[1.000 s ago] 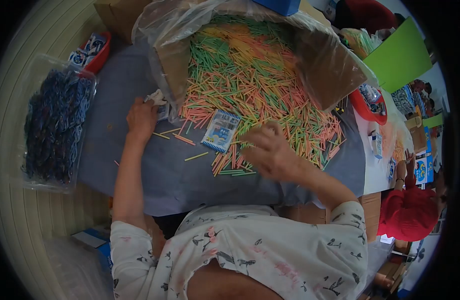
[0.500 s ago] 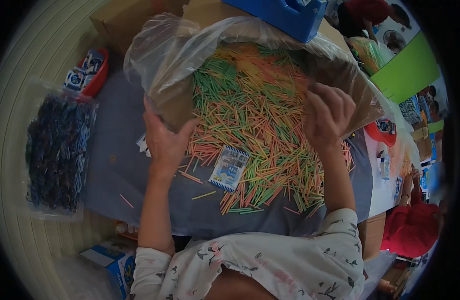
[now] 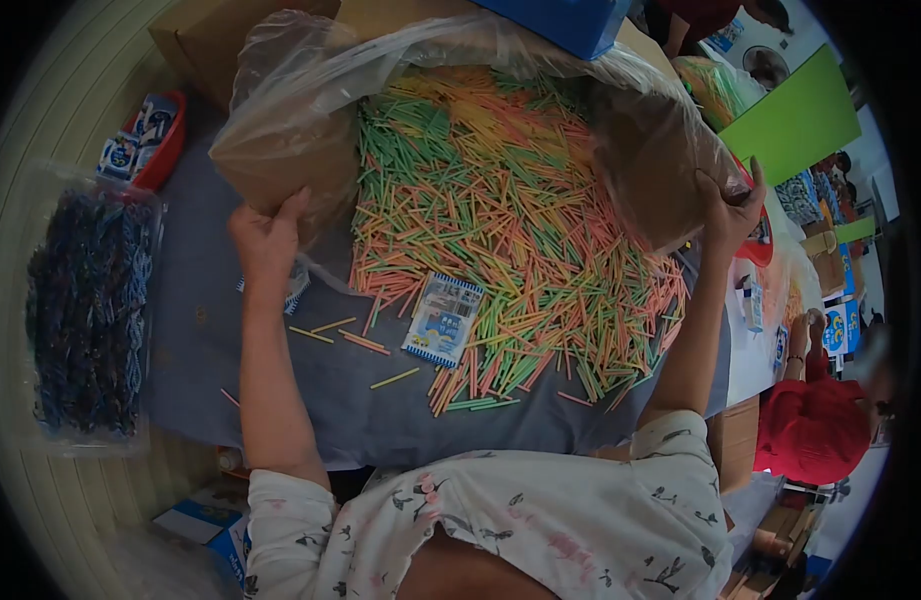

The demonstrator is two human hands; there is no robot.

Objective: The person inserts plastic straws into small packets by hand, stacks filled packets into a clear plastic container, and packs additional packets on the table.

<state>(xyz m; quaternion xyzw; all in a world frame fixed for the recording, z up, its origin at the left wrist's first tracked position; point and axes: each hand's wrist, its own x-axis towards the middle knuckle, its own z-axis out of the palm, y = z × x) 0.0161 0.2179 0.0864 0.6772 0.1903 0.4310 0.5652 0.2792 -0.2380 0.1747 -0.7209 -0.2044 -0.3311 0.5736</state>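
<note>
A cardboard box [image 3: 280, 170] lined with clear plastic [image 3: 400, 45] lies tipped with its mouth toward me. Many thin pink, yellow and green sticks [image 3: 490, 230] spill from it onto the grey cloth. My left hand [image 3: 265, 240] is closed on the left box flap, thumb over its lower corner. At the other side, my right hand [image 3: 728, 212] grips the right box flap [image 3: 650, 170] by its outer edge through the plastic. A small blue-and-white packet [image 3: 444, 318] lies on the front of the stick pile. Another packet [image 3: 295, 288] is partly hidden behind my left wrist.
At the left stands a clear tub [image 3: 90, 310] of dark blue strands, with a red basket [image 3: 168, 145] of packets behind it. A blue tape dispenser [image 3: 570, 22] sits at the back. A person in red [image 3: 815, 425] works at the right, near a green panel [image 3: 795, 120].
My hands have moved apart and now hold the box flaps; before, the left was spread beside the opening and the right was curled over the sticks. The view has shifted slightly.
</note>
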